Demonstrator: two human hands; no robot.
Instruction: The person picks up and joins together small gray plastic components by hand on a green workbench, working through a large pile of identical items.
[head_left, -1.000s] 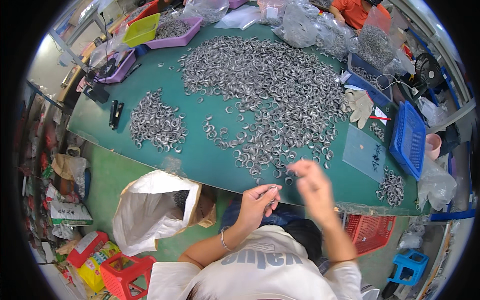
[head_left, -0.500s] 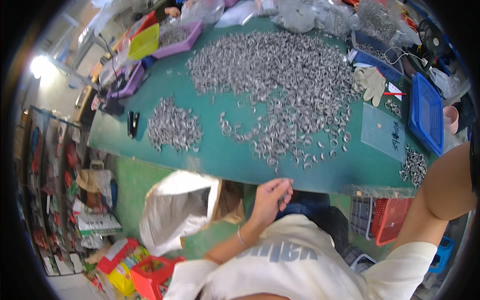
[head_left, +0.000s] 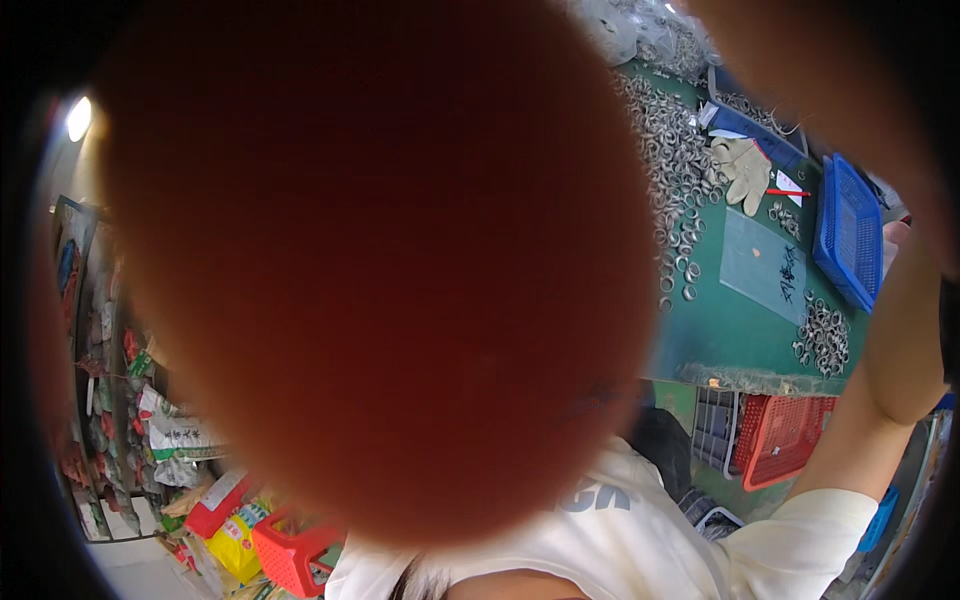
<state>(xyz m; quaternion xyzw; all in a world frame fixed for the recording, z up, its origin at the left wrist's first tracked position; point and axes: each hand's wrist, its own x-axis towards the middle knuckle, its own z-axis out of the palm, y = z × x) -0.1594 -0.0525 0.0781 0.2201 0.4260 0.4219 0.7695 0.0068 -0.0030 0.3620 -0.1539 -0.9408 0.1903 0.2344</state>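
Observation:
A dark red-brown blur, most likely a finger of my right hand (head_left: 400,270) right against the lens, covers most of the head view. My right arm (head_left: 850,430) rises at the right edge, and more blurred skin shows at the upper right. Whether the fingers hold anything cannot be made out. My left hand is hidden behind the blur. Past it, part of a pile of small grey metal rings (head_left: 670,150) shows on the green table (head_left: 690,345). A smaller cluster of rings (head_left: 825,335) lies near the table's right front.
A pale work glove (head_left: 742,172), a red pen (head_left: 789,192) and a clear plastic sheet (head_left: 760,260) lie on the table. Blue baskets (head_left: 850,235) stand at the right. Below the table edge is a red basket (head_left: 790,440); a red stool (head_left: 285,555) stands lower left.
A blurred finger now blocks the lens. It hides my left hand, which was closed at the table's front edge, along with the white sack and most of the ring pile.

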